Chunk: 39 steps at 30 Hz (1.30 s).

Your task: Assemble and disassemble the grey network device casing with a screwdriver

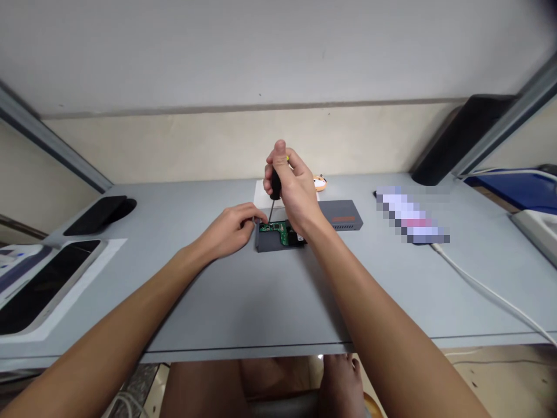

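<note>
Mid-table, the right hand grips an upright screwdriver over a light, fragile circuit board in its stiff case, left hand fingers pinching the case's left edge, likely the safest hold

we count two hands, one screwdriver, one open grey case with one green circuit board, one grey lid, one white cable, one tablet, one small orange figure.

Open case mid-table; lid just right; tablet far left; cable far right.
</note>
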### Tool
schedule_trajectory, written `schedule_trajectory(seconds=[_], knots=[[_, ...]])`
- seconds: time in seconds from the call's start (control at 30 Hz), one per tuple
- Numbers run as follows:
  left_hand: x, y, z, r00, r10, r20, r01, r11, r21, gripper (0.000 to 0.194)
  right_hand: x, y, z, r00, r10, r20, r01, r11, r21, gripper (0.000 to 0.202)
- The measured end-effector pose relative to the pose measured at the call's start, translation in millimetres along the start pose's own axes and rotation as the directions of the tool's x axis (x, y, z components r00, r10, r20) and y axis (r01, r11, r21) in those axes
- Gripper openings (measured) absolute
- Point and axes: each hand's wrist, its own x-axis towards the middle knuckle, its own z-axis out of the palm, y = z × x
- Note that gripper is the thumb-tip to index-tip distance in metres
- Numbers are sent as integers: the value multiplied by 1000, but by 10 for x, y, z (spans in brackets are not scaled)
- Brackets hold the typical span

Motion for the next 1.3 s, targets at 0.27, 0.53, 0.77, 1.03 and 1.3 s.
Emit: schedule_trajectory(seconds=[0.27, 0.53, 0.77, 1.03, 1.3], knots=[[0, -14, 0, 1000, -5, -12, 5, 1000, -19, 39, 36, 76, -4, 999, 24, -21, -25, 998, -65, 68], [6, -13, -5, 1000, -5, -21, 5, 1000, -7, 40, 73, 101, -51, 999, 47, 22, -47, 999, -20, 60], [-6, -22, -9, 999, 31, -29, -31, 1000, 0, 39, 59, 29, -66, 998, 67, -6, -67, 998, 14, 42], [-1, -41, 9, 998, 52, -38, -51, 998, 30, 40, 16, 9, -24, 995, 96, 41, -96, 995, 22, 39], [-8, -9, -4, 998, 47, -40, -47, 999, 11, 38, 44, 74, -19, 997, 77, 6, -77, 996, 42, 52]])
